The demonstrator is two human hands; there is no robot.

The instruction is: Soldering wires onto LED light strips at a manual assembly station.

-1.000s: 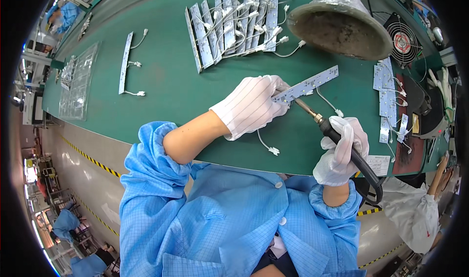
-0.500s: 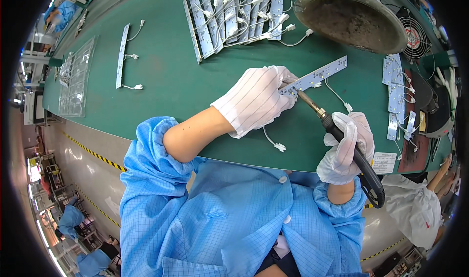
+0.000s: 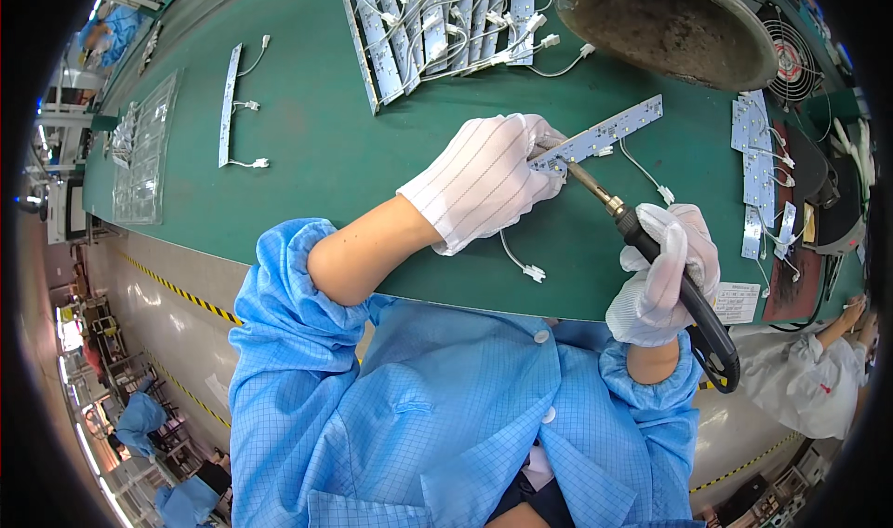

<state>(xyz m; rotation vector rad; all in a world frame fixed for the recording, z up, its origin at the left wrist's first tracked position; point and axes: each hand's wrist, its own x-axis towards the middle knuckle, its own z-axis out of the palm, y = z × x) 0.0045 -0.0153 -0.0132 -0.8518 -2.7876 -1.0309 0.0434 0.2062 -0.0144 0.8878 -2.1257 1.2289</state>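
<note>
My left hand (image 3: 498, 182), in a white striped glove, grips the near end of an LED strip board (image 3: 614, 130), which slants up to the right above the green table. White wires with small connectors hang from this board, one (image 3: 532, 272) below my left hand. In my gloved right hand (image 3: 668, 272) is a soldering iron (image 3: 693, 300) with a black handle. Its tip meets the board, or comes very near it, beside my left fingertips. My left fingers partly hide the board's end.
A row of wired LED boards (image 3: 395, 49) lies at the far middle, beside a metal fume hood (image 3: 665, 35). One board (image 3: 228, 109) and a clear plastic tray (image 3: 144, 179) lie at left. More boards (image 3: 755, 151), a fan (image 3: 789, 58) and a paper label (image 3: 737, 302) are at right.
Both hands keep their hold on the board and the soldering iron. The right hand and iron have shifted slightly right. The view has moved a little. The person at right has shifted.
</note>
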